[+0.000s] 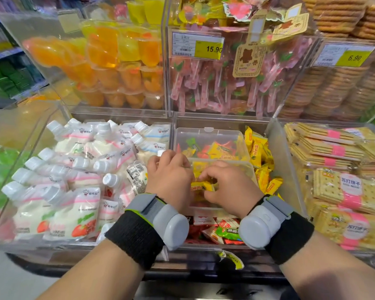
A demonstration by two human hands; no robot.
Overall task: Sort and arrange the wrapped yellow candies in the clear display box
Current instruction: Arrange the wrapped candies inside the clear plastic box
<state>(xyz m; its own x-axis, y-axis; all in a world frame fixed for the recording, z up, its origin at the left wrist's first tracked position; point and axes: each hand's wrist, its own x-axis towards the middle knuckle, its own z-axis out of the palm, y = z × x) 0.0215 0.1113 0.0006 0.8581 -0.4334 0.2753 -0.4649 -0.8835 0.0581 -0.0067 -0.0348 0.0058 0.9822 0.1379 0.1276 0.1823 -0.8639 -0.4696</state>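
Clear acrylic shop bins [117, 113] fill the frame. Yellow price tags at upper right read 15.90 [208, 49] and 6.90 [353, 58]. At lower centre, a clear display box [243, 164] holds wrapped yellow candies [198, 166]. The right hand [227, 185] pinches one candy [200, 187] inside it. The left hand [169, 176] curls at the box's left edge, its grip hidden.

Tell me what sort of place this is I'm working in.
Most likely a shop's self-serve snack aisle. Yellow price tags hang on clear bins stacked with drink pouches, cracker packs and jelly cups.
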